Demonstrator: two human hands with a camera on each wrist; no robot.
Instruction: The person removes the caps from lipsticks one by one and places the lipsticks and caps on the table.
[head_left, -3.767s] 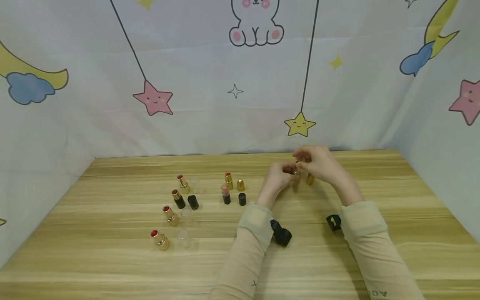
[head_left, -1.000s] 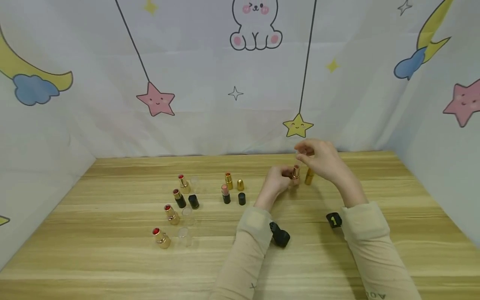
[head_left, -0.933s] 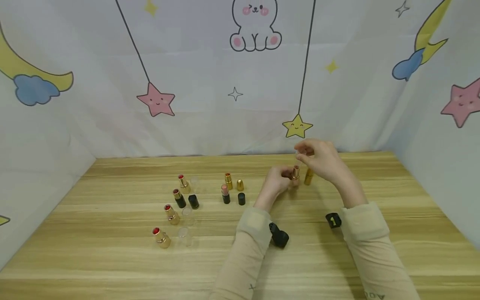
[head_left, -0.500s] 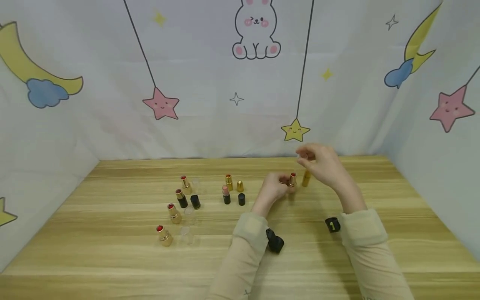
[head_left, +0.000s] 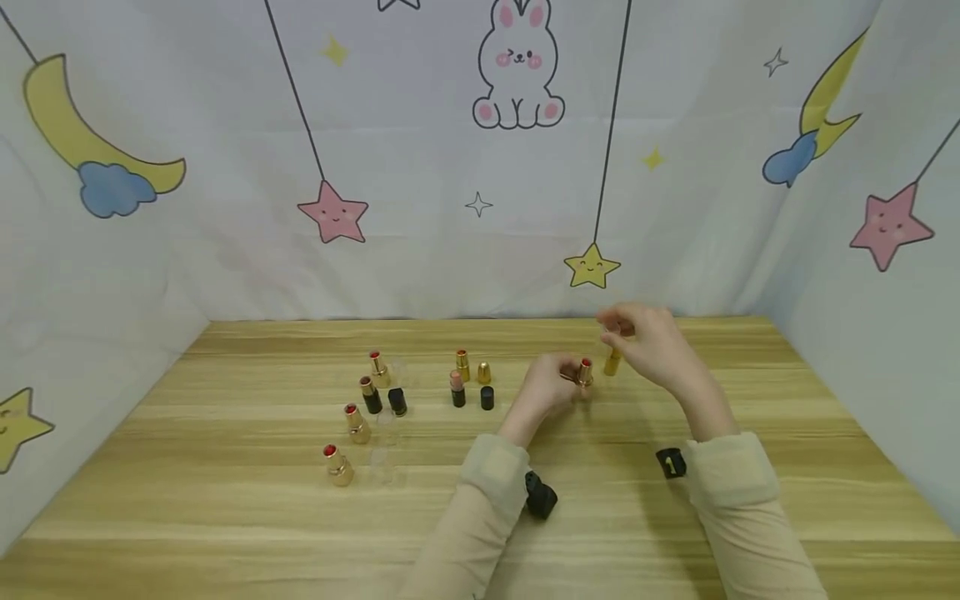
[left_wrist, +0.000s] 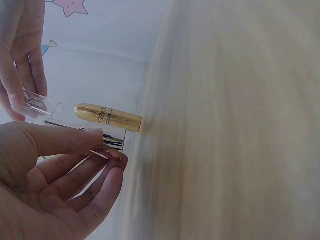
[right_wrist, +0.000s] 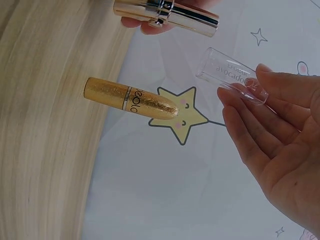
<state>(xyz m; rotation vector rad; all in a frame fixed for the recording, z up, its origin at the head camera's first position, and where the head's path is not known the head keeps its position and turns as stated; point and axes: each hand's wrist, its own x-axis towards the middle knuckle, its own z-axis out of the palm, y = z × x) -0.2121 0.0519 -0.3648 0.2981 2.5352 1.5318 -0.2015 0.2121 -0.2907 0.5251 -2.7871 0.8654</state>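
My left hand (head_left: 546,390) grips the metallic gold base of an uncapped lipstick (head_left: 585,375), whose red tip points up at the table's back right. In the right wrist view, my right hand (right_wrist: 285,115) pinches a clear lettered lipstick cap (right_wrist: 232,75) between thumb and fingers. This cap is apart from the lipstick, a little above it. Between the two hands a closed gold glitter lipstick (right_wrist: 131,99) stands upright on the table. The left wrist view shows the left thumb and fingers around the lipstick base (left_wrist: 114,142).
To the left stand several open lipsticks (head_left: 338,467), with clear caps (head_left: 382,463) and a black cap (head_left: 397,402) beside them. Nearer the middle are a gold lipstick (head_left: 462,365), its gold cap (head_left: 484,372), a pink lipstick (head_left: 457,389) and another black cap (head_left: 487,397). A printed cloth hangs behind.
The clear cap has come off the lipstick, lifted by my right hand. The lipstick's red tip has since come into view above its holder. The head view has tilted up slightly.
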